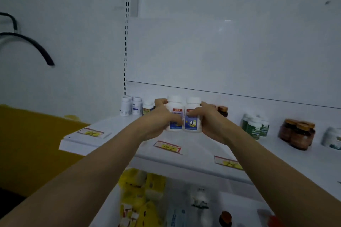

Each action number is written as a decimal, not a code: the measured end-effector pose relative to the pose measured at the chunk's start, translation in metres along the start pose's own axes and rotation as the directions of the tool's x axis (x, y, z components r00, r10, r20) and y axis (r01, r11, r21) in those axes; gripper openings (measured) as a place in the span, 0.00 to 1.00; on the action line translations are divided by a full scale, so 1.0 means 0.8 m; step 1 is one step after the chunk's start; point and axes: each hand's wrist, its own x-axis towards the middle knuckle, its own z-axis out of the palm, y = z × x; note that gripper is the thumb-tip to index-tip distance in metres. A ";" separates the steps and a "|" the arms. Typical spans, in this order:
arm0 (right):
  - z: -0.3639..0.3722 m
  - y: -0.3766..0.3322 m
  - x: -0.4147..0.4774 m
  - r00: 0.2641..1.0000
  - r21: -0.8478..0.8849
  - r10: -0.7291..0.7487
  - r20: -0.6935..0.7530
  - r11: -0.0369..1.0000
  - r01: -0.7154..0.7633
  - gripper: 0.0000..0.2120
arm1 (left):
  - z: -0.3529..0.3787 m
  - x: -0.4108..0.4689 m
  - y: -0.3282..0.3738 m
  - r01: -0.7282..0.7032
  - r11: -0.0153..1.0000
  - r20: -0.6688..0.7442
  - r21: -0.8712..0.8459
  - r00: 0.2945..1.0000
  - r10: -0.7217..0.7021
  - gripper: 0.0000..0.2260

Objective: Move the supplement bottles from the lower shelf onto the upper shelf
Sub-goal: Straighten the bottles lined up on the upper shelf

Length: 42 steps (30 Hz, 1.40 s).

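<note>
Two white supplement bottles with blue and red labels stand side by side on the upper shelf (203, 145). My left hand (158, 118) wraps the left bottle (175, 110), fingers behind it and thumb across its front. The right bottle (192, 114) is gripped by my right hand (212, 121) in the same way. Both bottles are upright and touch each other. Below, the lower shelf (239, 206) holds yellow packages (140, 190), a white bottle (199, 199) and a brown bottle (225, 217), all blurred.
On the upper shelf stand small white bottles (131, 106) at the back left, a brown bottle (222, 110) behind my right hand, green-labelled bottles (255, 127) and amber jars (297, 133) to the right. Price tags (168, 146) line the shelf's front edge. A yellow surface (27, 143) lies left.
</note>
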 end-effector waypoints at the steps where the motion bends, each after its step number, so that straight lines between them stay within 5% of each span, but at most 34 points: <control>1: -0.001 0.009 0.015 1.000 -0.011 0.005 -0.007 1.000 -0.005 0.24 | -0.008 0.015 -0.006 0.014 0.999 0.004 0.049 1.000 -0.015 0.36; 5: -0.005 0.040 0.056 0.998 -0.060 0.063 -0.014 0.996 -0.063 0.31 | -0.032 0.062 -0.029 0.023 0.989 0.054 0.148 0.998 -0.031 0.35; 8: -0.009 0.049 0.072 0.996 -0.121 0.042 -0.083 0.991 -0.052 0.24 | -0.044 0.088 -0.039 -0.032 0.989 0.134 0.145 0.991 0.012 0.33; 14: -0.007 0.068 0.084 0.964 -0.369 0.089 -0.249 0.912 -0.180 0.27 | -0.068 0.131 -0.060 -0.079 0.953 0.162 0.293 0.986 0.032 0.23; 22: 0.009 0.083 0.111 0.932 -0.705 0.021 -0.363 0.647 -0.289 0.26 | -0.084 0.150 -0.088 -0.108 0.894 0.168 0.435 0.985 0.037 0.27; 29: 0.001 0.084 0.135 0.896 -0.753 -0.019 -0.443 0.550 -0.361 0.27 | -0.076 0.171 -0.092 -0.140 0.788 0.148 0.600 0.987 0.062 0.26; 42: -0.025 0.103 0.184 0.863 -0.803 -0.093 -0.496 0.426 -0.416 0.24 | -0.064 0.206 -0.098 -0.081 0.769 0.166 0.635 0.986 -0.033 0.26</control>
